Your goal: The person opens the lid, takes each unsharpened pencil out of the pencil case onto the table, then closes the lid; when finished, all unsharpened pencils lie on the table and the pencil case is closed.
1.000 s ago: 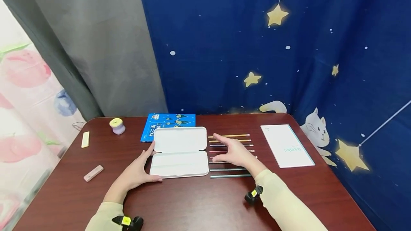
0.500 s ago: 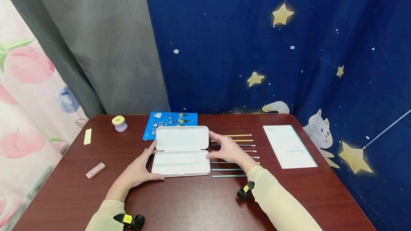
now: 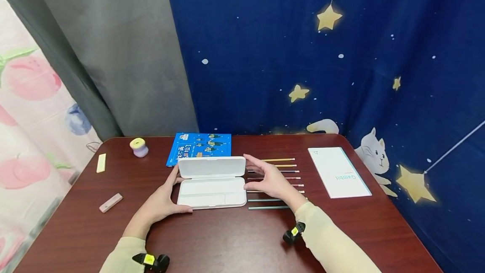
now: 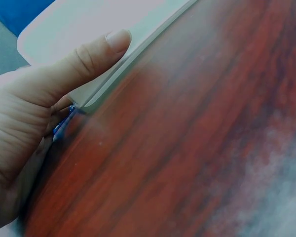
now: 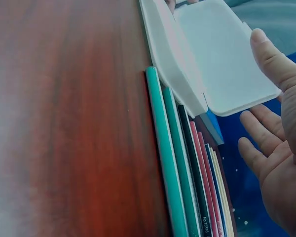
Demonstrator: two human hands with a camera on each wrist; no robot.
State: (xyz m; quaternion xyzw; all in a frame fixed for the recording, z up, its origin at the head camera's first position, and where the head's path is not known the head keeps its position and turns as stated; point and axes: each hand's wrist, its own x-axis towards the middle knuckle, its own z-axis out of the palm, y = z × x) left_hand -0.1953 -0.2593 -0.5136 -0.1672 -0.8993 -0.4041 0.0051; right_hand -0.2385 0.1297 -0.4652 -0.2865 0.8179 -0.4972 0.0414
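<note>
A white pencil case (image 3: 212, 193) lies open on the table, with its hinged lid (image 3: 212, 167) tilted up at the back. My left hand (image 3: 161, 199) grips the case's left end, thumb at the front corner and fingers behind by the hinge side. In the left wrist view the thumb (image 4: 89, 61) lies against the case's front edge. At the right end my right hand (image 3: 270, 180) holds the lid, fingers behind it and thumb in front. Several pencils (image 3: 282, 171) lie in a row to the right of the case, partly hidden by the right hand.
A blue book (image 3: 202, 143) lies behind the case. On the right is a white notebook (image 3: 339, 172). A yellow and lilac spool-shaped item (image 3: 139, 148), a pale yellow strip (image 3: 101, 163) and a pink bar (image 3: 110, 202) are at the left. Curtains hang behind the table.
My right hand has moved left from over the pencils to the case's right end. The lid has swung up from lying back flat. My left hand has stayed at the left end.
</note>
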